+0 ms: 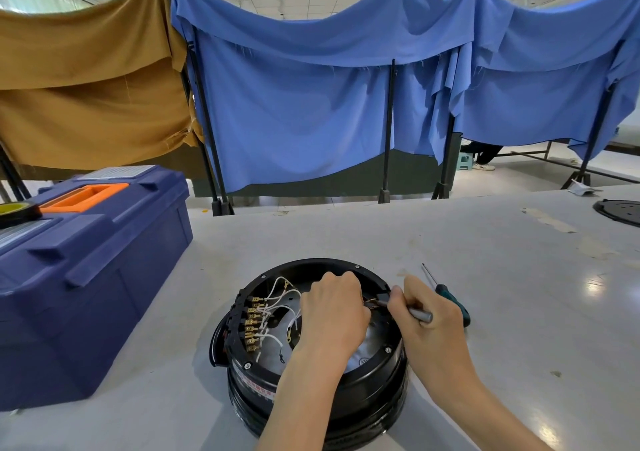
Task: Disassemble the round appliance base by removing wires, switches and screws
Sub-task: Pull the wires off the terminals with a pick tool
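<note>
1. Black plastic walls and a metal inner plate make the round appliance base (363,393) look stiff and fairly heavy. It sits on the desk (519,277) with its open side up, and I judge it is best steadied by its rim or wall.
2. White wires (277,293) inside the base look thin and soft. They end in brass terminals (252,322) lined along the base's left inner edge. They seem fragile, so I would grip the metal tab rather than tug the insulation.
3. Small screws (388,349) sit in the base's rim. They look slippery and easy to lose.
4. The left hand (332,312) reaches into the base from its near side, fingers curled down toward a small connector (370,302) at the right inner edge. The back of the hand hides whether they pinch it, so I cannot tell.
5. The right hand (433,315) lies over the base's right rim, clamped around a slim grey tool (420,314) whose tip meets that connector.
6. A green-handled screwdriver (450,298) lies just right of the base, and a blue toolbox (86,277) stands to the left of the base.
</note>
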The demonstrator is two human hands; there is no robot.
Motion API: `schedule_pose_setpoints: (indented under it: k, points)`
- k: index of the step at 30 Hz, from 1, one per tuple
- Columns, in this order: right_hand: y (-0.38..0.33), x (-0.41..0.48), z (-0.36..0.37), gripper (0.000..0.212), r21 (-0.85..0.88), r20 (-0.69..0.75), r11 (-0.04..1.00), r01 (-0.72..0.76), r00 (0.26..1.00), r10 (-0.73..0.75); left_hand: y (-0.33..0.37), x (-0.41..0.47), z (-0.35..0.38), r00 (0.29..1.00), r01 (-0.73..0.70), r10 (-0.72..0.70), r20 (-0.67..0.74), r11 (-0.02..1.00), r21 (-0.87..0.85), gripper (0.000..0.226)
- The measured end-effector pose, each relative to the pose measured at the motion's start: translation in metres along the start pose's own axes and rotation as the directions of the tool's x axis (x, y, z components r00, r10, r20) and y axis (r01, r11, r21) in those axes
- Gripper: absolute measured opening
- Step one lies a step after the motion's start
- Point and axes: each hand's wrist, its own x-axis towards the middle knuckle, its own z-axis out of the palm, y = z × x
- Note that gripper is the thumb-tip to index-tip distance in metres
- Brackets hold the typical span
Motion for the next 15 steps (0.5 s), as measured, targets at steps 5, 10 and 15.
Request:
schedule_pose_setpoints:
  k: [5,10,15]
  points:
    - [-0.0001,-0.0005,-0.0009,0.049,0.031,-0.01,0.999,-0.035,0.999,0.035,0.0001,-0.0001,0.0003,1.0,0.007,-0.007,-0.008,1.0,0.022,0.014]
    - [0.0011,0.0014,-0.0017,0.051,0.026,-0.026,0.997,-0.07,0.997,0.071,-0.0004,0.001,0.0011,1.0,0.02,-0.019,-0.015,0.999,0.033,0.016]
    - [0.0079,0.0052,-0.0044,0.049,0.108,0.001,0.974,-0.201,0.979,0.202,-0.0004,0.0006,-0.0006,1.0,0.028,-0.028,-0.012,0.999,0.022,0.008]
